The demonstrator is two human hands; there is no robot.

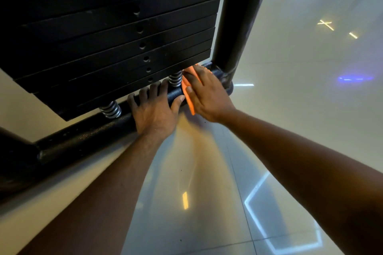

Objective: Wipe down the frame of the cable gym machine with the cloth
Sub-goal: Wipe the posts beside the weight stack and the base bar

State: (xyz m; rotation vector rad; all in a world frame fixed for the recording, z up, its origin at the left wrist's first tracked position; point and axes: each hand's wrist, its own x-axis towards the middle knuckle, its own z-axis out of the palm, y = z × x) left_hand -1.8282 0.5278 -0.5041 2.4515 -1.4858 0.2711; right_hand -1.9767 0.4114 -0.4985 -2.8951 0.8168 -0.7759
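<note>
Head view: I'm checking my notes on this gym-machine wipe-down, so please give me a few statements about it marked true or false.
1. The right hand presses an orange cloth on the bottom frame bar. True.
2. The left hand holds the cloth. False: it grips the bare bar beside the cloth.
3. Two coil springs sit between the weight stack and the bar. True.
4. The cloth is at the bar's left end. False: it is near the right upright post.
5. The floor is carpeted. False: it is glossy tile that reflects lights.

Head cam, close, fwd-down.
</note>
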